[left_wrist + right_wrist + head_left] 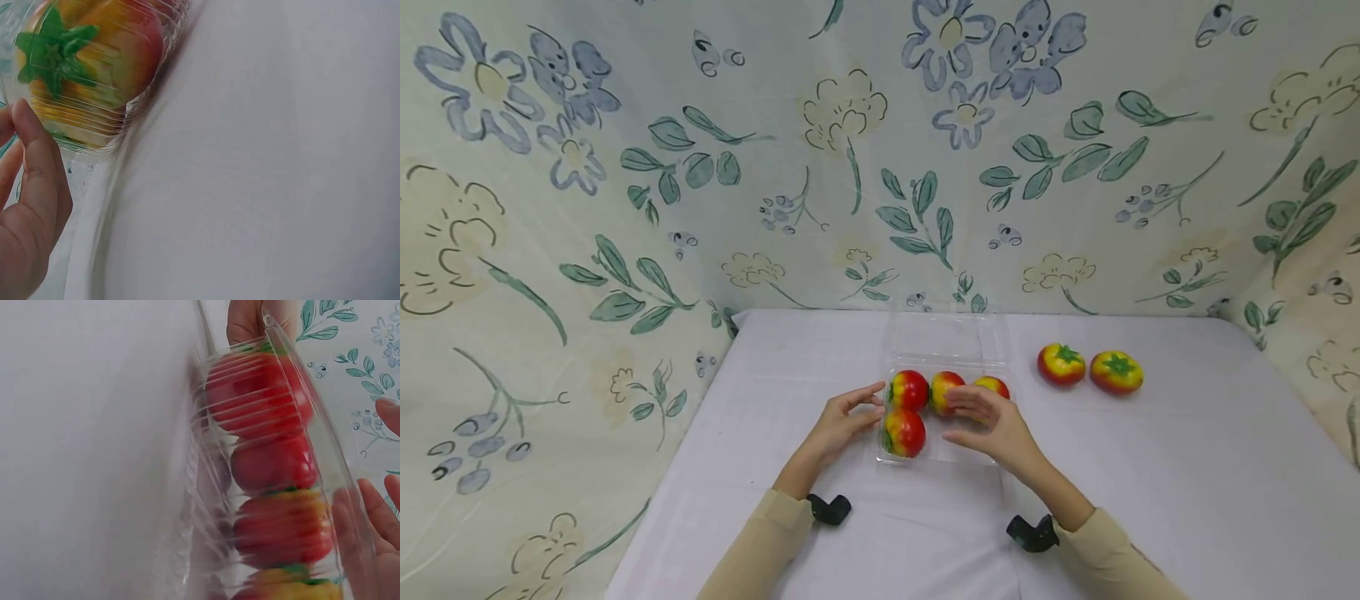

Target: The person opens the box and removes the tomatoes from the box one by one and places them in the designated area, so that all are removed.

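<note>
A clear plastic box (936, 450) lies on the white table with its lid (947, 337) folded back. Inside sit several red-and-yellow tomatoes: a front-left tomato (905, 432), a back-left tomato (909, 390), a back-middle tomato (942, 393) and a back-right tomato (992, 386). My left hand (842, 425) rests its fingertips at the box's left side, beside a tomato with a green star-shaped top (53, 53). Over the box's right half hovers my right hand (992, 425), thumb and fingers apart, holding nothing. It partly hides the back-middle and back-right tomatoes.
Two more tomatoes, a left one (1062, 365) and a right one (1117, 372), lie on the table right of the box. Floral cloth (850, 167) hangs behind and at the sides. Black wrist mounts (1032, 533) are on both sleeves.
</note>
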A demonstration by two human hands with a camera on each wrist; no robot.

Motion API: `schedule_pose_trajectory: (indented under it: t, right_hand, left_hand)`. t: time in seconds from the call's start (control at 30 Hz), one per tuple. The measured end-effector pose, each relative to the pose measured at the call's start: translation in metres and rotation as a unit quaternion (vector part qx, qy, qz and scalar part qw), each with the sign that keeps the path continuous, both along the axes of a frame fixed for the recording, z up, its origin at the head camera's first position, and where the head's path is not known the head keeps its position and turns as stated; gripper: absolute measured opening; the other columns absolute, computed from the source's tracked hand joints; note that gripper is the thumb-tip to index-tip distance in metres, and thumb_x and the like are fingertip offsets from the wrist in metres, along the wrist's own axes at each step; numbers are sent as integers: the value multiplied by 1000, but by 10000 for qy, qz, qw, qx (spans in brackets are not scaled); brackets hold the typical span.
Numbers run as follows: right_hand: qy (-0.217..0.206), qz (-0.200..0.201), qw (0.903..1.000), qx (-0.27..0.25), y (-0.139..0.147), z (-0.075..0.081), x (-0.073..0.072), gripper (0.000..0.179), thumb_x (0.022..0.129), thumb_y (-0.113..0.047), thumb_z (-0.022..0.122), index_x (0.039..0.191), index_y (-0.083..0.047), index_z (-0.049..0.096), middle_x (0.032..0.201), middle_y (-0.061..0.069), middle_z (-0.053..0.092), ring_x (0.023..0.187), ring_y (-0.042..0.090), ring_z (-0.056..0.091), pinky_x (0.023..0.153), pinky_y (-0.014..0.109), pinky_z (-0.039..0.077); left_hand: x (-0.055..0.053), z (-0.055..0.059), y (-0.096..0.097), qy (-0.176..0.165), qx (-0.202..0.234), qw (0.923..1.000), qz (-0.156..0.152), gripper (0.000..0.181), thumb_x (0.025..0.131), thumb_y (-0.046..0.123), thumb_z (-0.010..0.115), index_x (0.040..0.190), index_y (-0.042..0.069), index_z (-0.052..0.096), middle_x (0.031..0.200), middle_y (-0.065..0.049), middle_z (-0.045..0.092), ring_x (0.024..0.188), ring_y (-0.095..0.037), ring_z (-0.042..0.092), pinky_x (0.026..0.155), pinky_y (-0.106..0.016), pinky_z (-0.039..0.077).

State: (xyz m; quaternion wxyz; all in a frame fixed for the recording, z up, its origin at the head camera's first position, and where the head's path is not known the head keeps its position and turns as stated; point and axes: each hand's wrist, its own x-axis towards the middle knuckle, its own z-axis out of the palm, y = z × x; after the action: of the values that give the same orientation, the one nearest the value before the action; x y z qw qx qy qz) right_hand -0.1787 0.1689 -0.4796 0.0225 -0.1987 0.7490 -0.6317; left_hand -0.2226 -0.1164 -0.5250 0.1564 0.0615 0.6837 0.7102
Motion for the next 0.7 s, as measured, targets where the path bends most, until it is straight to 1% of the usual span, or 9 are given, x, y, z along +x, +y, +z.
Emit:
schedule_pose_trajectory:
  t: [0.1, 0.2, 0.3, 0.4, 0.57, 0.7]
  right_hand:
    - [93, 180, 9998, -27, -8, -2, -2, 57, 79, -2, 83, 130, 5, 57, 128, 28, 59, 119, 43, 56, 100, 50, 46]
    - [226, 262, 9994, 97, -17, -4, -3, 56, 79, -1, 83, 129, 5, 58, 128, 27, 59, 119, 43, 55, 100, 55, 44]
    - [281, 316, 9989, 201, -24, -8, -5, 57, 79, -2, 83, 130, 3, 58, 129, 25, 59, 120, 42, 55, 100, 57, 44]
    - [286, 345, 9987, 249, -30, -11, -6, 58, 79, -2, 83, 131, 3, 59, 130, 24, 60, 120, 41, 56, 100, 57, 44]
    - [249, 315, 9981, 468, -38, -15, -7, 57, 78, -6, 85, 129, 0, 60, 128, 16, 62, 117, 35, 59, 101, 55, 45]
    - [404, 322, 9968, 603, -43, -17, -8, 58, 78, -7, 86, 129, -1, 60, 126, 14, 63, 114, 31, 60, 100, 54, 47]
  left_hand:
    - [0, 0, 0, 22, -5, 10000, 3, 46, 94, 10, 70, 139, 11, 60, 113, -10, 59, 85, -14, 61, 82, -22, 56]
    - [0, 0, 0, 33, -32, 10000, 4, 46, 94, 10, 70, 140, 11, 60, 113, -11, 59, 85, -15, 61, 82, -22, 56]
    - [1, 0, 0, 34, -74, 10000, 8, 46, 94, 11, 70, 140, 12, 60, 113, -10, 59, 85, -15, 61, 82, -22, 56]
    - [1, 0, 0, 42, -125, 9999, -7, 46, 95, 13, 70, 140, 13, 60, 113, -9, 59, 84, -15, 61, 82, -22, 56]
    - [1, 0, 0, 37, -151, 9999, -14, 46, 95, 14, 70, 140, 13, 60, 112, -8, 60, 81, -14, 61, 80, -21, 56]
    - [0, 1, -1, 60, -83, 9999, -48, 47, 95, 12, 69, 141, 9, 58, 115, -11, 59, 83, -14, 61, 81, -20, 56]
